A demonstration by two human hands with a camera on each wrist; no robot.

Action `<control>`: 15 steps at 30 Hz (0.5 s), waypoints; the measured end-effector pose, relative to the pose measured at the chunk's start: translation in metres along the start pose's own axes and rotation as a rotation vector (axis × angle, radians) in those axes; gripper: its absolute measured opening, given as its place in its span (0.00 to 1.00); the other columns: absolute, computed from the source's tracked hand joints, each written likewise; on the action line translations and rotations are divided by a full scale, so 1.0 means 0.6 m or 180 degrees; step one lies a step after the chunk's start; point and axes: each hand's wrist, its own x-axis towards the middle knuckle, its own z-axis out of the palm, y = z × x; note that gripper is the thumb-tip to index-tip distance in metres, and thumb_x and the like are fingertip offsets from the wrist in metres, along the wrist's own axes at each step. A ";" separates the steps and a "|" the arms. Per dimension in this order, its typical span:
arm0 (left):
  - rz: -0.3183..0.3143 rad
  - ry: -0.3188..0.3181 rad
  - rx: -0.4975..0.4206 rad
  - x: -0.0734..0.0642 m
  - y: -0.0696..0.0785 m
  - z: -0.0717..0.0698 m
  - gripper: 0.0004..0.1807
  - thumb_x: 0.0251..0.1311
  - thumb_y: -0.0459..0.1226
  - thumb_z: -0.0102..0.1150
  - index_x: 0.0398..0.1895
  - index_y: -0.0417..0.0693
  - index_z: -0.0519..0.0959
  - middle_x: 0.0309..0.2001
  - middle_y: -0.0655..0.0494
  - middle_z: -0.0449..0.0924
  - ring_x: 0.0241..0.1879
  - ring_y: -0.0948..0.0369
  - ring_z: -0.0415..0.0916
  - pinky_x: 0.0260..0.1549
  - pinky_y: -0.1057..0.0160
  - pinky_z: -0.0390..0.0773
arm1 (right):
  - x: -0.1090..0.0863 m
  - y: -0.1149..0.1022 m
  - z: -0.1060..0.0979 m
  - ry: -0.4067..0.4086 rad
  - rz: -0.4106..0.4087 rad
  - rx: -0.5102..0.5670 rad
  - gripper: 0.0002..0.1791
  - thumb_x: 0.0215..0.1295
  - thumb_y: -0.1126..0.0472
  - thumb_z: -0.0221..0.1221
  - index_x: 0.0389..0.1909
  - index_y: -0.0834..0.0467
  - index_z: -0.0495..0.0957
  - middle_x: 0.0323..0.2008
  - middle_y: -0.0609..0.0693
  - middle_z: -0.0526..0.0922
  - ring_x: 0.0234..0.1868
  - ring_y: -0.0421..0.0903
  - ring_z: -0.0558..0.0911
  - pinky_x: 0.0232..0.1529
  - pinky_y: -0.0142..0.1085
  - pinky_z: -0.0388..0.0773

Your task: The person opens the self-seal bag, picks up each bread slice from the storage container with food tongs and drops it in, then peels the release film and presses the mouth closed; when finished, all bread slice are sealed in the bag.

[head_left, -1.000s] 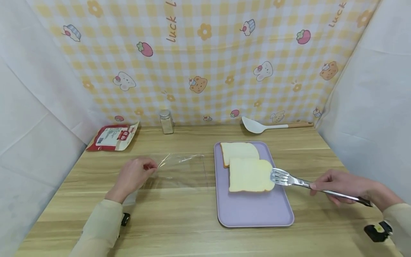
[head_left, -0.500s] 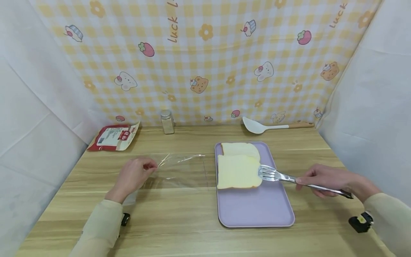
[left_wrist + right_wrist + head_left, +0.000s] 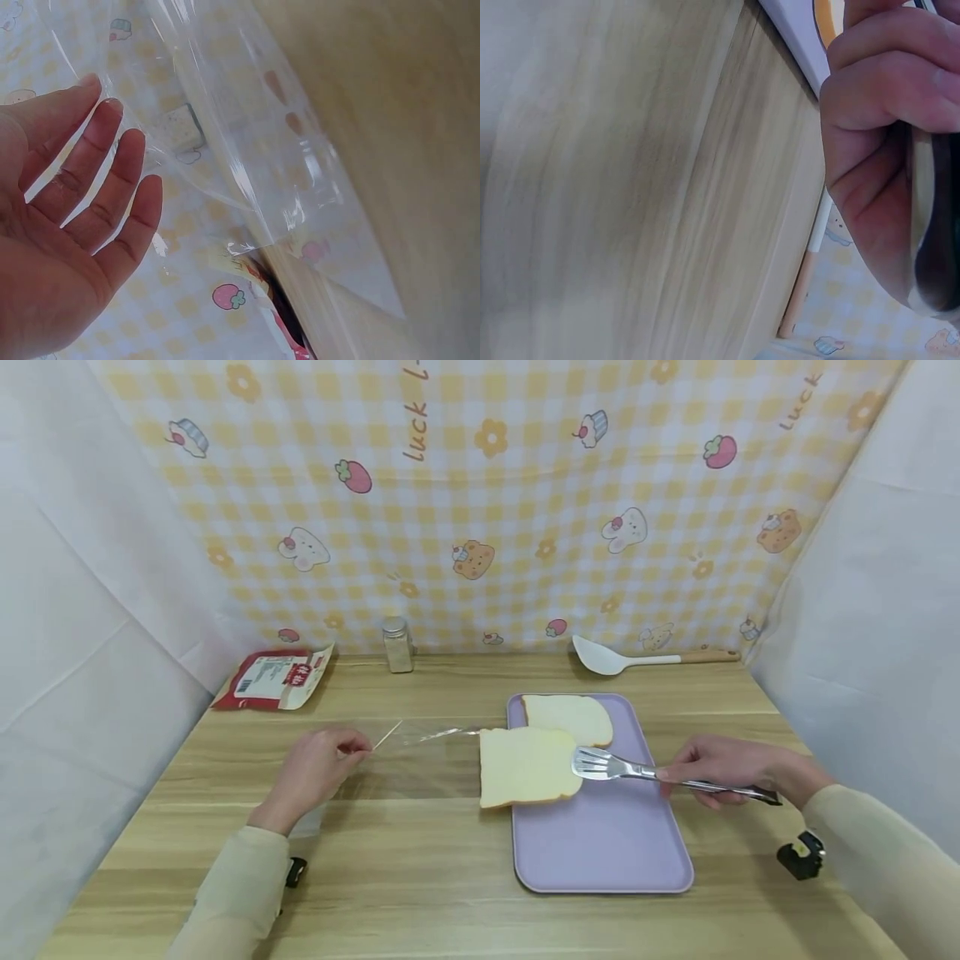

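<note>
In the head view my left hand (image 3: 311, 772) pinches the edge of a clear plastic bag (image 3: 435, 772) with thumb and forefinger. The left wrist view shows the bag's film (image 3: 240, 165) standing raised beside the fingertips. My right hand (image 3: 716, 768) grips metal tongs (image 3: 626, 768), whose slotted tips clamp the right edge of a bread slice (image 3: 521, 768). That slice hangs past the tray's left side, its left end at the bag's mouth; whether it is inside is unclear. A second bread slice (image 3: 573, 714) lies on the purple tray (image 3: 600, 852), partly covered by the first.
Along the back stand a glass seasoning jar (image 3: 398, 646) and, to its left, a red and cream food packet (image 3: 273, 681). A white spatula (image 3: 600, 657) with a wooden handle lies behind the tray, against the patterned cloth (image 3: 495, 527).
My right hand has moved left with the tongs, carrying the upper bread slice from over the tray to the bag's opening. The left hand has kept its pinch on the bag.
</note>
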 end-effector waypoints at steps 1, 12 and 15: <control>0.0011 0.0002 -0.0010 0.000 0.000 0.000 0.02 0.67 0.34 0.70 0.38 0.45 0.89 0.40 0.51 0.90 0.38 0.55 0.84 0.37 0.53 0.82 | 0.002 -0.001 0.000 0.0001 0.0017 -0.0003 0.21 0.82 0.51 0.55 0.43 0.63 0.89 0.12 0.44 0.76 0.08 0.32 0.66 0.12 0.26 0.65; 0.0055 0.0030 -0.0014 -0.002 -0.003 0.003 0.02 0.67 0.33 0.70 0.38 0.45 0.89 0.40 0.51 0.90 0.37 0.57 0.83 0.37 0.55 0.82 | 0.020 -0.018 0.001 0.0011 0.0059 -0.0097 0.21 0.81 0.49 0.56 0.44 0.62 0.89 0.13 0.44 0.76 0.09 0.33 0.66 0.12 0.25 0.64; 0.0091 0.0063 0.0004 -0.002 -0.001 0.004 0.02 0.66 0.34 0.71 0.38 0.44 0.89 0.39 0.52 0.90 0.37 0.56 0.84 0.38 0.52 0.83 | 0.024 -0.024 0.004 0.0027 0.0088 -0.0092 0.21 0.80 0.49 0.57 0.43 0.63 0.89 0.13 0.44 0.76 0.09 0.33 0.66 0.12 0.25 0.64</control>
